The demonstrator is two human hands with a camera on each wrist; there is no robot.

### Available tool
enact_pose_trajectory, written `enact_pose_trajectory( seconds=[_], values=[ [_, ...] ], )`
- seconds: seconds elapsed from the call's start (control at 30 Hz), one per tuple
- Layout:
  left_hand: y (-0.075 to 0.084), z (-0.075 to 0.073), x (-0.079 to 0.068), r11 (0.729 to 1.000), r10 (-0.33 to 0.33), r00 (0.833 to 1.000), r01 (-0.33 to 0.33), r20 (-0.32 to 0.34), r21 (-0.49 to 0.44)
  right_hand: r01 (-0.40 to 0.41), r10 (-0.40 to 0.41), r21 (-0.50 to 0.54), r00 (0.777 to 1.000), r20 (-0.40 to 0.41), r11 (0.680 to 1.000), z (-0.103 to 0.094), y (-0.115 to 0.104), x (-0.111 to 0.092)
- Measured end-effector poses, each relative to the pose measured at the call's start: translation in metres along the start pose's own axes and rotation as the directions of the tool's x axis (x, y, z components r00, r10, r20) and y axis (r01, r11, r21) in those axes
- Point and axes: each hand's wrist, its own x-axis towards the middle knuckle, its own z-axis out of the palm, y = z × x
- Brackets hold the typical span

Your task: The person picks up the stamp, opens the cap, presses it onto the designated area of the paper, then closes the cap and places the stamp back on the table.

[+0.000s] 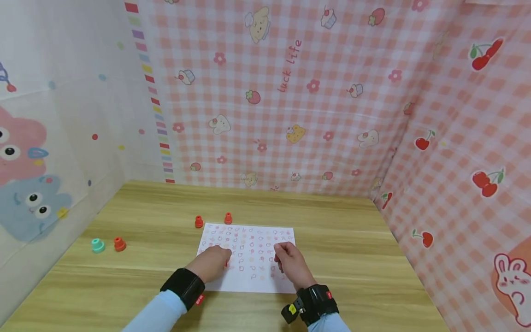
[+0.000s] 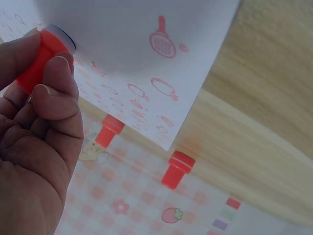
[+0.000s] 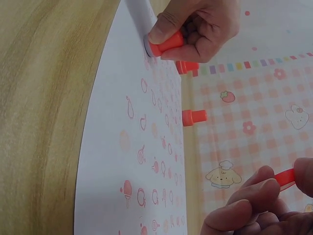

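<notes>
A white sheet of paper (image 1: 238,285), covered in rows of small red and pink prints such as rackets and fruit-like shapes, lies on the wooden table. My left hand (image 1: 212,263) pinches a red stamp (image 2: 47,51) between thumb and fingers over the sheet's left part. The stamp's pale grey end is right at the paper in both wrist views. Over the sheet's right side is my right hand (image 1: 293,266), its thumb and fingertips pinching a small red cap-like piece (image 3: 285,178), partly hidden by the fingers.
Two red stamps (image 1: 199,222) (image 1: 228,218) stand just behind the paper's far edge. Farther left on the table (image 1: 332,212) are another red stamp (image 1: 119,244) and a teal stamp (image 1: 97,246). Patterned cloth walls enclose the back and sides.
</notes>
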Motion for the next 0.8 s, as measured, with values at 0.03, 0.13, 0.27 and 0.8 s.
enact_pose_trajectory(
  seconds=[0.03, 0.13, 0.27, 0.8],
  values=[
    [-0.0002, -0.0001, 0.0004, 1.0, 0.004, 1.0, -0.004, -0.001, 0.001, -0.002, 0.002, 0.0, 1.0, -0.001, 1.0, -0.0003, -0.0002, -0.0002],
    [-0.0009, 0.0001, 0.0014, 1.0, 0.011, 1.0, -0.011, 0.004, 0.002, -0.015, 0.015, 0.001, 1.0, -0.007, 1.0, -0.0015, -0.0002, -0.0005],
    [-0.001, -0.0006, 0.0025, 1.0, 0.021, 1.0, -0.021, 0.01, 0.012, -0.018, 0.018, 0.004, 1.0, -0.011, 1.0, -0.0034, 0.0012, 0.0001],
    [0.0001, -0.0024, -0.0019, 0.999, 0.041, 0.998, -0.04, -0.039, 0.02, -0.006, 0.006, 0.002, 1.0, -0.009, 1.0, -0.0029, 0.0045, 0.0015]
  ],
)
